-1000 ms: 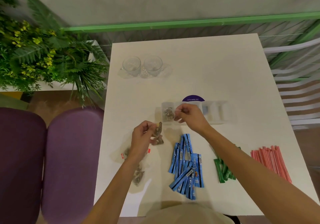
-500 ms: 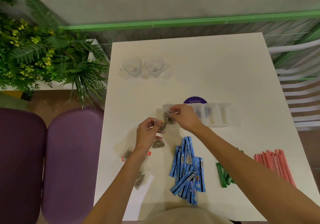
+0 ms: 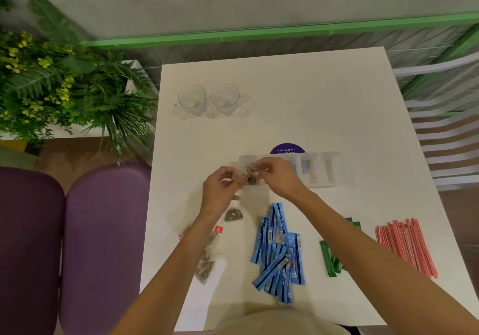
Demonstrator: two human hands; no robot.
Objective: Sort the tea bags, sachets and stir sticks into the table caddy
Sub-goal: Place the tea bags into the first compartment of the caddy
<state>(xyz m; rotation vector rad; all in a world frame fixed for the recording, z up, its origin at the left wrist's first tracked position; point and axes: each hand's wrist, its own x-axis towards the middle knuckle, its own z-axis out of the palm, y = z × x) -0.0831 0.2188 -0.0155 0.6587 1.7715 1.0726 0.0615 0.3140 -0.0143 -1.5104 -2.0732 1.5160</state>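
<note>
A clear plastic caddy (image 3: pixel 322 168) with several compartments stands at the table's middle. Both hands meet over its left end. My left hand (image 3: pixel 221 189) and my right hand (image 3: pixel 278 176) each pinch a pyramid tea bag (image 3: pixel 247 172) held between them just above the leftmost compartment, where other tea bags lie. More tea bags (image 3: pixel 207 264) lie at the near left, one (image 3: pixel 233 215) just below my left hand. Blue sachets (image 3: pixel 278 251) are heaped in front of me, green sachets (image 3: pixel 333 259) to their right, and red stir sticks (image 3: pixel 405 246) at the far right.
Two empty glasses (image 3: pixel 207 100) stand at the table's far left. A purple round sticker (image 3: pixel 287 149) shows behind the caddy. Purple chairs (image 3: pixel 101 231) sit to the left, a fern planter (image 3: pixel 64 86) behind them, and a white slatted chair (image 3: pixel 448 132) to the right.
My left hand rose from the tea bag pile up to the caddy's left end, carrying a tea bag. My right hand stayed over the caddy and now meets it.
</note>
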